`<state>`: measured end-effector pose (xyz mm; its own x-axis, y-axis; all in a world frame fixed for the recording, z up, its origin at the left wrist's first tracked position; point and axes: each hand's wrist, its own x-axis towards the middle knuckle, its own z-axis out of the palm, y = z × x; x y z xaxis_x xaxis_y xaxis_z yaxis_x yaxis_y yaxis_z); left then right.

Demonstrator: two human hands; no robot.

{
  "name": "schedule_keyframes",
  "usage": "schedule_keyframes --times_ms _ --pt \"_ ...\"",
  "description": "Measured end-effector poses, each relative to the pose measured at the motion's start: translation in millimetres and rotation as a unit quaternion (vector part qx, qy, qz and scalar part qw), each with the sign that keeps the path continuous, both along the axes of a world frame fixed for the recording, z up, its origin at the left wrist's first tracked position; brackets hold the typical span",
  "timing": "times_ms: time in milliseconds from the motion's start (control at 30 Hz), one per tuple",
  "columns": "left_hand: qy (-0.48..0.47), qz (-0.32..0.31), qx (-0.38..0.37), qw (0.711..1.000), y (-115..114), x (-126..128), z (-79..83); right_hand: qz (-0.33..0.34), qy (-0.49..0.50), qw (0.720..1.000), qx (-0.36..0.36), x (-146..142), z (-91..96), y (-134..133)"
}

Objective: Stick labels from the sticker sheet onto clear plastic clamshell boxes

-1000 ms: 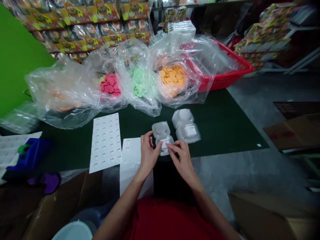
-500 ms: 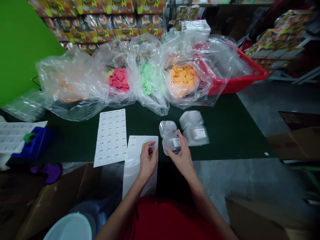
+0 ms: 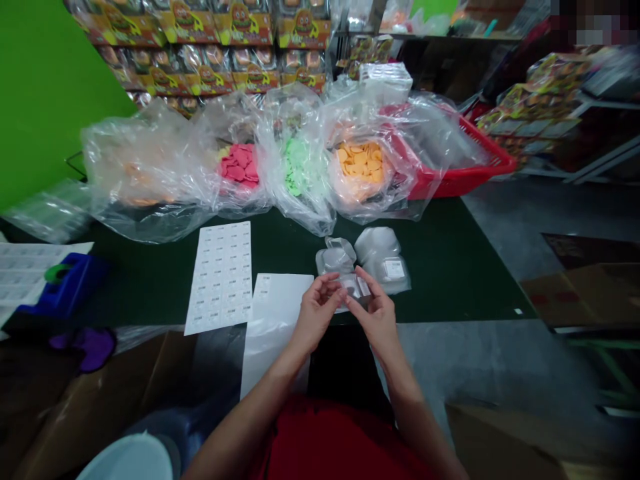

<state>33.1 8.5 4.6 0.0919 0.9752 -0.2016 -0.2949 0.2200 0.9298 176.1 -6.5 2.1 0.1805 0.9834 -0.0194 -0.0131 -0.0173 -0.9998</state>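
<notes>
My left hand (image 3: 320, 308) and my right hand (image 3: 373, 308) meet at the table's front edge, closed on the near part of a clear plastic clamshell box (image 3: 334, 260). Thumbs and fingertips of both hands grip its rim. A small white label shows on the box by my right fingers. Part of the clear box is tilted up, and the hands hide its near half. Just to the right lies a stack of similar clear boxes (image 3: 383, 250) with a white label on the top one. Left of my left hand is a mostly bare white label sheet (image 3: 277, 313).
Another sheet full of printed labels (image 3: 220, 277) lies further left. Behind, plastic bags hold pink (image 3: 240, 163), green (image 3: 296, 163) and orange discs (image 3: 363, 160). A red basket (image 3: 450, 180) stands back right, a blue holder (image 3: 70, 283) at far left. Boxed burger-pattern packs (image 3: 243, 30) are stacked behind.
My left hand has moved right, from over the label sheet to the clear box. My right hand now grips the box's near rim, and part of the box has risen. The view has shifted slightly.
</notes>
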Motion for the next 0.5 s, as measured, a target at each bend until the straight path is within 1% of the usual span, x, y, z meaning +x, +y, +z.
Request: schedule_keyframes --times_ms 67,133,200,267,333,400,433,500 --pt "-0.053 -0.003 -0.032 0.998 4.9 3.1 4.8 -0.009 0.028 0.999 -0.011 -0.8 0.7 -1.1" --pt "-0.059 -0.007 -0.037 0.998 7.1 3.4 10.2 -0.013 0.041 0.999 -0.013 -0.5 -0.1 -2.2" --pt "-0.033 -0.002 -0.019 0.999 5.9 2.5 17.1 -0.016 0.044 0.999 -0.001 0.7 0.1 -3.5" --pt "0.018 0.020 0.017 1.000 2.0 1.4 25.4 -0.015 0.052 0.998 0.017 2.8 4.3 -5.1" --pt "0.089 0.045 0.068 0.993 -2.6 -0.1 34.4 -0.005 0.063 0.997 0.034 6.8 14.3 -6.4" --pt "0.171 0.051 0.144 0.973 -5.9 -3.0 43.5 0.011 0.063 0.996 0.054 13.4 29.0 -7.1" --pt "0.210 0.046 0.193 0.957 -6.6 -5.2 48.0 0.018 0.057 0.996 0.064 17.9 37.0 -7.2" --pt "0.272 0.033 0.306 0.912 -5.5 -11.3 56.8 0.036 0.041 0.996 0.076 29.3 51.9 -7.3"
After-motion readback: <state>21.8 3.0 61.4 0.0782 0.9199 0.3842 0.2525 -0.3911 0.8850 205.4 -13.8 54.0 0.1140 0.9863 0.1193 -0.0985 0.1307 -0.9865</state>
